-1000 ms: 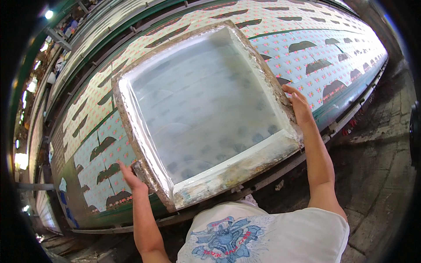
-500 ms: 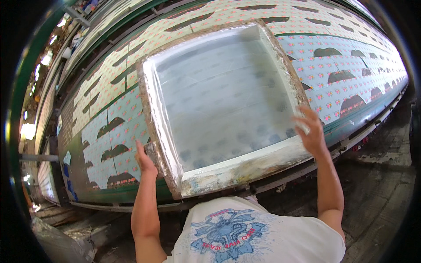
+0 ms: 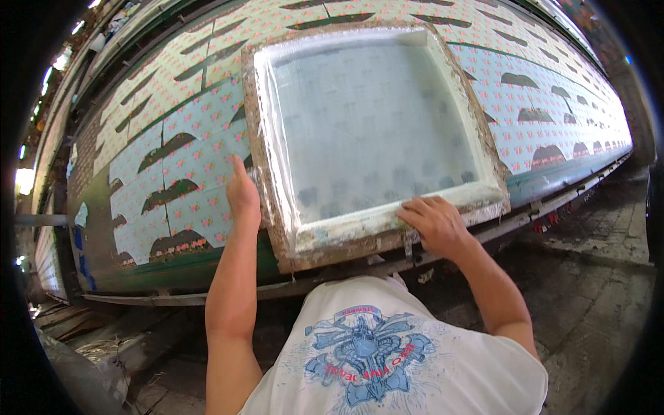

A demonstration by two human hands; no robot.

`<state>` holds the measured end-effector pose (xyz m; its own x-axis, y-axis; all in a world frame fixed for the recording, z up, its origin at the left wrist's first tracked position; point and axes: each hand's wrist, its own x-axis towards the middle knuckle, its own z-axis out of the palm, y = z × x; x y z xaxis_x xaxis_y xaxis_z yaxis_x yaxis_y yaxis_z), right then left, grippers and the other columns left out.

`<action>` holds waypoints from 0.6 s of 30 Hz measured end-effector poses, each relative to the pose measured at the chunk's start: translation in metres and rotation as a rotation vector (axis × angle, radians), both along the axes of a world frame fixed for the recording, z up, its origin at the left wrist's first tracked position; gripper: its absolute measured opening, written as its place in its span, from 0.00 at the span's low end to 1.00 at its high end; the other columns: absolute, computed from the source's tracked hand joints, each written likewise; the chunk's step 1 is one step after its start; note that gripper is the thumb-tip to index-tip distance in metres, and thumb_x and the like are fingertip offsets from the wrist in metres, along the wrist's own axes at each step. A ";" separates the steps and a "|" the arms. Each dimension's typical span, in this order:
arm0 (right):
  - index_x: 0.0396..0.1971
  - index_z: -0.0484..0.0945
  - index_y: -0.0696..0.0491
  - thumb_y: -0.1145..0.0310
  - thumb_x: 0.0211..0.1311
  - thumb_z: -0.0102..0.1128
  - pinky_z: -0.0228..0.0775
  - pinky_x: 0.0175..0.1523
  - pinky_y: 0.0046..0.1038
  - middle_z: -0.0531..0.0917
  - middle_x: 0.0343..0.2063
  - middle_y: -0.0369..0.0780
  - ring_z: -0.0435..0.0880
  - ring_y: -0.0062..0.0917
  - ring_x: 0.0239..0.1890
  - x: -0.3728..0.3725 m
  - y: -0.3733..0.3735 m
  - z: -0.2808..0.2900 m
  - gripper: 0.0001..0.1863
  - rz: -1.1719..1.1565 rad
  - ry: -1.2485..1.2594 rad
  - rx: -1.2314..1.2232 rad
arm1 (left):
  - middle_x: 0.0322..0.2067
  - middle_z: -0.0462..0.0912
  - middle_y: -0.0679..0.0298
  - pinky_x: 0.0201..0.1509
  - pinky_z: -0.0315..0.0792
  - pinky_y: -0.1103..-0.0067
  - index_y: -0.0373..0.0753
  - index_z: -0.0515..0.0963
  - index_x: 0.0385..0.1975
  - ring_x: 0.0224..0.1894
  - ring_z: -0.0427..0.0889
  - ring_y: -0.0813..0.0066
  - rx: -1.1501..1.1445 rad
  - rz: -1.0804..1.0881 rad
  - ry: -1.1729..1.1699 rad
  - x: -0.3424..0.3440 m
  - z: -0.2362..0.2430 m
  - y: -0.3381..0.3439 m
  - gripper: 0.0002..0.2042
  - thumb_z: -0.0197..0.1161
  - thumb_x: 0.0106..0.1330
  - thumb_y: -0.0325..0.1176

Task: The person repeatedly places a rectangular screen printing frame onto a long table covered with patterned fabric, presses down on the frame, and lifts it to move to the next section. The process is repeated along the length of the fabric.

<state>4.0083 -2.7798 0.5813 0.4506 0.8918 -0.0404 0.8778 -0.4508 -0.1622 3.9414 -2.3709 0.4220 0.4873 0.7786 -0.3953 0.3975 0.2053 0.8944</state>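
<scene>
A large screen-printing frame (image 3: pixel 384 247), with pale thick walls and a translucent grey-white mesh (image 3: pixel 373 124), is over the long table in front of me. Whether it rests flat or hangs slightly above the table, I cannot tell. My left hand (image 3: pixel 243 194) grips its left side, thumb pointing up, the other fingers mostly hidden by the frame's edge. On the near wall, right of the middle, my right hand (image 3: pixel 439 225) has its fingers closed over the rim. Pale blue pieces (image 3: pixel 200 149) printed with small pink flowers lie around the frame, with dark curved gaps between them.
Farther back runs a row of cream flower-printed pieces (image 3: pixel 228 45). A metal rail (image 3: pixel 166 299) follows the table's near edge, close to my body. To the left, a horizontal bar (image 3: pixel 41 220) juts toward the table's end. Dark flooring (image 3: pixel 588 277) shows at right.
The frame has shifted a little to the right over the printed pieces, my left hand staying at its left side. My right hand has come from the right wall onto the near wall.
</scene>
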 end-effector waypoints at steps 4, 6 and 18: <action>0.57 0.87 0.48 0.80 0.56 0.67 0.79 0.59 0.44 0.89 0.51 0.43 0.88 0.44 0.54 -0.018 0.090 -0.016 0.27 -0.171 0.160 -0.187 | 0.47 0.88 0.43 0.59 0.74 0.58 0.23 0.84 0.51 0.51 0.85 0.43 0.230 -0.106 0.020 -0.035 -0.005 0.077 0.38 0.47 0.84 0.61; 0.56 0.88 0.49 0.80 0.57 0.67 0.79 0.59 0.45 0.90 0.51 0.44 0.88 0.46 0.54 -0.013 0.093 0.000 0.25 -0.198 0.223 -0.223 | 0.46 0.89 0.43 0.59 0.75 0.58 0.26 0.85 0.49 0.52 0.86 0.43 0.256 -0.190 0.112 -0.039 0.007 0.068 0.36 0.47 0.84 0.61; 0.58 0.87 0.49 0.85 0.52 0.67 0.77 0.64 0.43 0.89 0.54 0.41 0.86 0.43 0.59 -0.043 0.055 -0.001 0.30 -0.183 0.085 -0.248 | 0.47 0.89 0.45 0.61 0.76 0.58 0.29 0.84 0.50 0.53 0.87 0.46 0.216 -0.130 0.031 -0.021 0.006 0.026 0.34 0.48 0.83 0.61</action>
<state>3.9653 -2.7253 0.5801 0.5880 0.7547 -0.2910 0.7665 -0.6348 -0.0973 3.9199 -2.3453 0.4284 0.5791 0.7784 -0.2424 0.4358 -0.0442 0.8990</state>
